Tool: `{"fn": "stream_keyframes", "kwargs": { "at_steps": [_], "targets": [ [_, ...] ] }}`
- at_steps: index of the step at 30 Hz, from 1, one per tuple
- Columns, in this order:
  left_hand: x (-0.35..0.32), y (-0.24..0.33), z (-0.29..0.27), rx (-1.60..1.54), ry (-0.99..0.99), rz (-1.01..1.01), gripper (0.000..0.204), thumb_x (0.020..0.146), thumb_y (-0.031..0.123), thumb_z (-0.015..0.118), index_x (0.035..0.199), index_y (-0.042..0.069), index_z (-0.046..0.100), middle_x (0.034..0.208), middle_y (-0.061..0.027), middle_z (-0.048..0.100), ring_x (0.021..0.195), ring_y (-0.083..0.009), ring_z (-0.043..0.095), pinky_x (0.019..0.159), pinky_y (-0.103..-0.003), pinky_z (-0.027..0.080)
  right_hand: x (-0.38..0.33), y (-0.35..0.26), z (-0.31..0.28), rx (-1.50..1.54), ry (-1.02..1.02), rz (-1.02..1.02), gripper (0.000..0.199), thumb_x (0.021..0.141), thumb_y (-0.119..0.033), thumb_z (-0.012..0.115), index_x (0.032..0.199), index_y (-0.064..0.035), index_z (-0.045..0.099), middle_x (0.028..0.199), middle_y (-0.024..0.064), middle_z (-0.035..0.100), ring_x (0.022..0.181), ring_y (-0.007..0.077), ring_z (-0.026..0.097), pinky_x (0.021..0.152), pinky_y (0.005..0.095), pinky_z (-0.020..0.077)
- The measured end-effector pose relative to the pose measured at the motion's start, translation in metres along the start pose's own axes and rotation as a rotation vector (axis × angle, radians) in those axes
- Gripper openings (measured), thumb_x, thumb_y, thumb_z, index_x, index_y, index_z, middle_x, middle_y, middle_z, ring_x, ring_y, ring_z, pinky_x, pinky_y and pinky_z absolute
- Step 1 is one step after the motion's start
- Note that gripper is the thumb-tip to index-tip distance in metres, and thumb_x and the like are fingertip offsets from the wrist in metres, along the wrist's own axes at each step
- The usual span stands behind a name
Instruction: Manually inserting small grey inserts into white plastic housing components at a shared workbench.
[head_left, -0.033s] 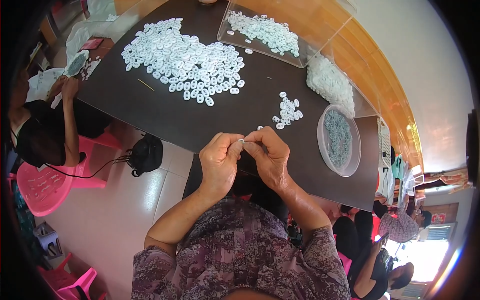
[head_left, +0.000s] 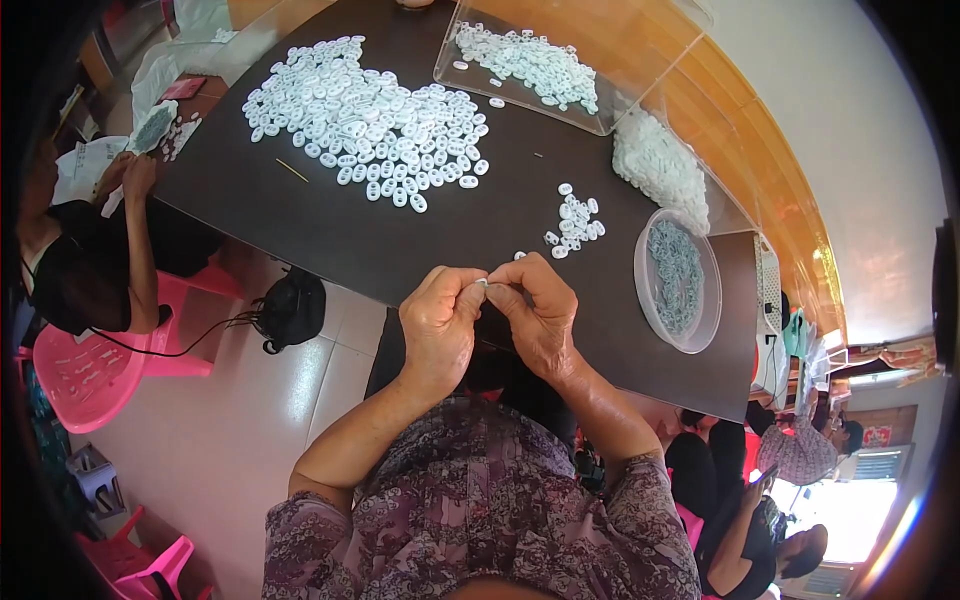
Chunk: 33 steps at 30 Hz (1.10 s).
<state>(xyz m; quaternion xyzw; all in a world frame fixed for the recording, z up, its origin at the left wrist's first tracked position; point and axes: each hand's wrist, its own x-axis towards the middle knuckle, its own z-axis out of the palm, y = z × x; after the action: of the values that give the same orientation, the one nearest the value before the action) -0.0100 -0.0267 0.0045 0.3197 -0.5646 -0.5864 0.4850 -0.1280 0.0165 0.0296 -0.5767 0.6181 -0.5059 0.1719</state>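
- Movement since the earlier frame: almost none; my right hand [head_left: 542, 315] has shifted very slightly, and my left hand [head_left: 437, 325] stays in place.
- Grip, left: thumb and forefinger are pinched together on a small whitish piece [head_left: 483, 282].
- Grip, right: thumb and forefinger are closed on the same piece from the right, fingertips meeting those of my left hand.
- Position of piece: at the near edge of the dark table [head_left: 330, 230]. My fingertips cover most of it; its full shape cannot be made out.
- Beyond my right forefinger: a loose white oval [head_left: 519, 256], partly hidden by the hand.
- Far left: a large pile of white two-holed ovals [head_left: 370, 120]; lower layers are concealed. A thin yellow stick [head_left: 292, 169] lies nearer than the pile.
- Right of my hands: a small cluster of white pieces [head_left: 575, 222], then a round clear tub [head_left: 712, 300] with grey-green contents [head_left: 675, 275], too fine to identify.
- Far right: a clear bin [head_left: 530, 104] holding pale pieces.
- Left edge: a co-worker's hand [head_left: 140, 175]; the body is cut off by the lens rim.
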Motion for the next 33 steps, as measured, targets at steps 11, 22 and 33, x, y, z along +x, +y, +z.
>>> {"fn": "stream_keyframes", "kwargs": {
  "at_steps": [11, 22, 33],
  "targets": [
    [0.001, -0.002, -0.011, -0.171, -0.055, -0.225, 0.011, 0.088, 0.005, 0.059, 0.095, -0.002, 0.064, 0.077, -0.0024, 0.061, 0.062, -0.0063, 0.053, 0.053, -0.019, 0.044, -0.007, 0.004, -0.016, -0.116, 0.046, 0.022, 0.014, 0.075, 0.004, 0.065, 0.088, -0.0012, 0.063, 0.08, 0.0031, 0.059, 0.071, 0.01, 0.053, 0.065, 0.0231, 0.043],
    [0.008, 0.005, -0.021, -0.375, -0.074, -0.316, 0.014, 0.088, 0.007, 0.06, 0.097, -0.003, 0.064, 0.08, -0.0056, 0.062, 0.063, -0.0078, 0.055, 0.053, -0.019, 0.044, -0.002, 0.028, -0.045, -0.638, 0.085, -0.207, 0.018, 0.071, -0.003, 0.069, 0.089, -0.0042, 0.065, 0.079, 0.0096, 0.058, 0.072, 0.03, 0.053, 0.063, 0.037, 0.0439],
    [0.004, 0.005, -0.018, -0.388, -0.074, -0.327, 0.015, 0.087, 0.008, 0.062, 0.094, -0.005, 0.065, 0.077, -0.0072, 0.063, 0.06, -0.0092, 0.055, 0.052, -0.02, 0.045, 0.007, 0.032, -0.029, -0.84, -0.095, -0.271, 0.019, 0.07, -0.005, 0.069, 0.086, -0.0051, 0.061, 0.081, 0.0085, 0.054, 0.077, 0.0272, 0.05, 0.065, 0.0368, 0.0431]
  ]
}}
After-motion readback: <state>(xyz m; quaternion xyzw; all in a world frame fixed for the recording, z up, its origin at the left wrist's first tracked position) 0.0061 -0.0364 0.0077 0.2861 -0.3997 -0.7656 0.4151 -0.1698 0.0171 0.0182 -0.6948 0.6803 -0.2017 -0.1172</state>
